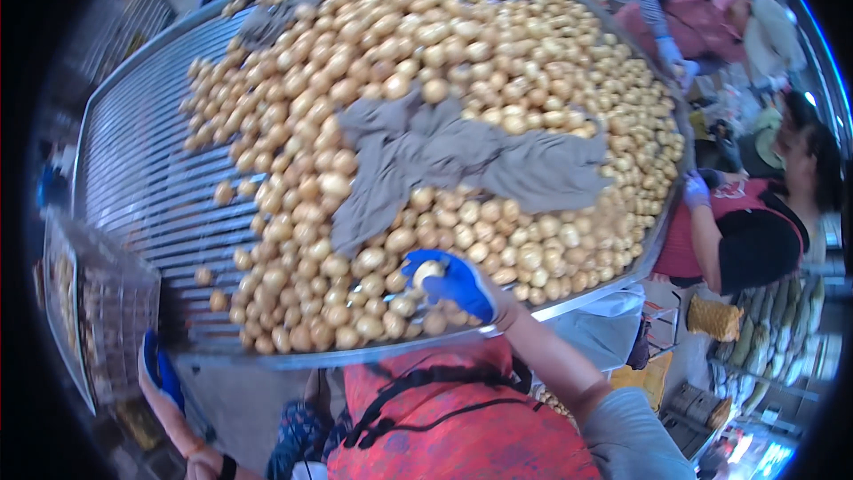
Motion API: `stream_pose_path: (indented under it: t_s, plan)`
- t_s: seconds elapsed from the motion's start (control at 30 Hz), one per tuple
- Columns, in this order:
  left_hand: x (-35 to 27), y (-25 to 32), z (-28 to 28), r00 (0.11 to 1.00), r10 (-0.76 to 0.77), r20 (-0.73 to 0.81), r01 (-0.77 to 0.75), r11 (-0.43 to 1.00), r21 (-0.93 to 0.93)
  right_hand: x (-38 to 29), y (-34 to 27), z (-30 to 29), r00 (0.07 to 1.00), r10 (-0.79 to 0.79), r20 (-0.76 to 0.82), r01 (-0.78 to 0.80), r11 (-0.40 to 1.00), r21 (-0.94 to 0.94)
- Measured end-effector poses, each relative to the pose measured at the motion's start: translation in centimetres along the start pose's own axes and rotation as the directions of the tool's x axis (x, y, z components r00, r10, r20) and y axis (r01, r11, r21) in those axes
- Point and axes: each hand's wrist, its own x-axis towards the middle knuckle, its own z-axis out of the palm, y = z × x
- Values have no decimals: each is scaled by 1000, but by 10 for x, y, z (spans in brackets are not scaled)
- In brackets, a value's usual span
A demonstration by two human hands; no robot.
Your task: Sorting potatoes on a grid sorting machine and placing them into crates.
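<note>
On a metal slatted sorting table lies a broad heap of potatoes. My right hand, in a blue-palmed glove, is closed around one potato over the heap near the table's close edge. At the lower left my left hand, gloved the same way, is beside the table's corner, by a wire-mesh crate; its fingers look extended, but whether it holds anything cannot be seen. A crumpled grey cloth is spread over the middle of the heap, and a smaller dark cloth lies at the far left.
The mesh crate with potatoes stands at the table's left end. Two people stand along the right side, one with a gloved hand at the rim. A filled mesh sack and a stack of long vegetables are at the right.
</note>
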Motion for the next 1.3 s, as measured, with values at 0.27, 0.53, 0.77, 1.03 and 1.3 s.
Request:
stream_pose_path:
  t_s: [0.27,0.53,0.77,1.03,1.3]
  plan:
    - [-28,47,-7,899,49,436,200,839,-506,-4,-13,-39,990,19,-137,6,984,177]
    - [-42,110,27,986,-129,102,155,933,-326,68,-69,-79,793,-577,-195,-139,140,-980]
    - [-25,106,54,967,-206,-153,113,876,-470,89,-62,-63,853,-472,-225,-350,-195,-916]
    - [-22,111,62,957,-170,-236,28,860,-509,189,-131,-162,763,-568,-308,-390,-24,-921]
    - [-15,113,80,916,-370,-154,195,747,-635,187,-147,-149,742,-650,-165,-172,53,-984]
